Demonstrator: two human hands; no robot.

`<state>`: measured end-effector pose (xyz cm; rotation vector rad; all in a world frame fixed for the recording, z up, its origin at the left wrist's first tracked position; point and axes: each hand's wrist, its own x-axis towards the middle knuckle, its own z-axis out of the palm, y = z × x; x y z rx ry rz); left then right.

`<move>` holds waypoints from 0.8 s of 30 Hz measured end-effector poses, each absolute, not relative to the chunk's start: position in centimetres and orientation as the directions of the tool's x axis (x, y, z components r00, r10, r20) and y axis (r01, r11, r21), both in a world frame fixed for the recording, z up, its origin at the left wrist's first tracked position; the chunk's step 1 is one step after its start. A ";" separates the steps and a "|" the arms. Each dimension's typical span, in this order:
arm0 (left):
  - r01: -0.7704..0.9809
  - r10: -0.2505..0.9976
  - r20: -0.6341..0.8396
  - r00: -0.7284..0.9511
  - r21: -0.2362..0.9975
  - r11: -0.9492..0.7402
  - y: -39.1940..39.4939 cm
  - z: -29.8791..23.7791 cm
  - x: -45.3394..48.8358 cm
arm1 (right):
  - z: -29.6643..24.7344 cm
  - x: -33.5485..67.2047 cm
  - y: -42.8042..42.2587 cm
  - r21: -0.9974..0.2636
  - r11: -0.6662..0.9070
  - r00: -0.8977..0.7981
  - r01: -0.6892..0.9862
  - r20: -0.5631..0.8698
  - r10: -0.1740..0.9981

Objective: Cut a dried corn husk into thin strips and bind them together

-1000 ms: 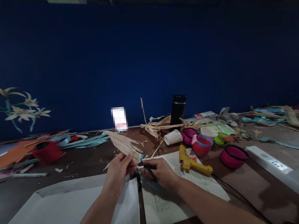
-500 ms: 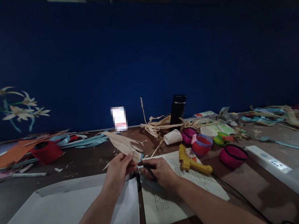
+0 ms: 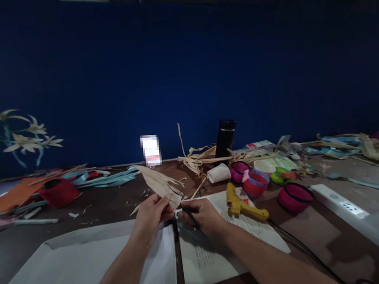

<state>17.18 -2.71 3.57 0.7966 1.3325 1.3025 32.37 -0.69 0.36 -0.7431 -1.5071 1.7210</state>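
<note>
My left hand (image 3: 151, 217) is closed on the lower end of a dried pale corn husk (image 3: 156, 183), which points up and to the left above the table. My right hand (image 3: 203, 216) is closed on dark-handled scissors (image 3: 190, 213), their blades at the husk's lower right edge beside my left thumb. Both hands hover over white paper sheets (image 3: 212, 252) near the table's front.
A yellow glue gun (image 3: 243, 207) lies on the paper to the right, its cord trailing off. Behind it stand pink and red bowls (image 3: 295, 197), a white cup (image 3: 219, 173), a black flask (image 3: 226, 140) and a husk pile. A red cup (image 3: 59, 193) and blue strips lie left; a white power strip (image 3: 344, 205) right.
The husk has tipped slightly and the scissors have closed in a little nearer my left thumb. Both hands stay in nearly the same place.
</note>
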 end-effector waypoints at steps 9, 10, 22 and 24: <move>-0.230 0.946 -0.240 -0.220 0.955 0.189 -2.8 3.9 17.3 | 0.3 32.4 -0.7 -0.991 -0.030 -0.558 -0.131 0.049 0.828; -0.234 0.945 -0.243 -0.221 0.953 0.190 -2.8 3.9 17.4 | 0.3 32.4 -0.7 -0.991 -0.029 -0.560 -0.129 0.048 0.827; -0.341 0.934 -0.314 -0.171 0.908 0.243 -2.8 3.9 17.5 | 0.9 32.3 -1.1 -0.995 -0.001 -0.546 -0.102 0.055 0.836; -0.391 0.930 -0.337 -0.147 0.884 0.258 -2.8 3.9 17.5 | 0.8 32.3 -1.1 -0.995 0.004 -0.542 -0.099 0.057 0.838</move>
